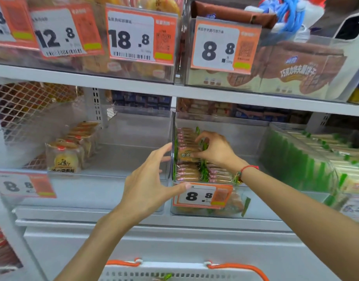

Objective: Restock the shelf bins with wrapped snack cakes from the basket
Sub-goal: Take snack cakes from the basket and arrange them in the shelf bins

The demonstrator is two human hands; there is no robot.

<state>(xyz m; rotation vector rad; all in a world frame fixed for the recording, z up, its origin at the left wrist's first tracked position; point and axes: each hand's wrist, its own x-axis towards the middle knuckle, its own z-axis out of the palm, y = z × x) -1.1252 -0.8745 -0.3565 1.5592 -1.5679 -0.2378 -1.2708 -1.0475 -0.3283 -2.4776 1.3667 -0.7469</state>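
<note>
A clear middle shelf bin point(225, 211) holds rows of wrapped snack cakes point(186, 173) with green-edged wrappers. My right hand point(215, 149) reaches into that bin from above and pinches one wrapped cake point(187, 154) lying on top of the rows. My left hand point(148, 183) hovers at the bin's left front corner, fingers spread; its thumb touches the 8.8 price tag's point(201, 196) top edge. The white basket point(174, 272) with orange handles sits at the bottom edge; a green wrapper shows inside it.
Left of the cakes bin stands a clear bin point(93, 179) with a few round pastry packs point(65, 159). A bin of green-striped packs point(308, 159) sits to the right. The shelf above carries bins with price tags 12.8, 18.8 and 8.8.
</note>
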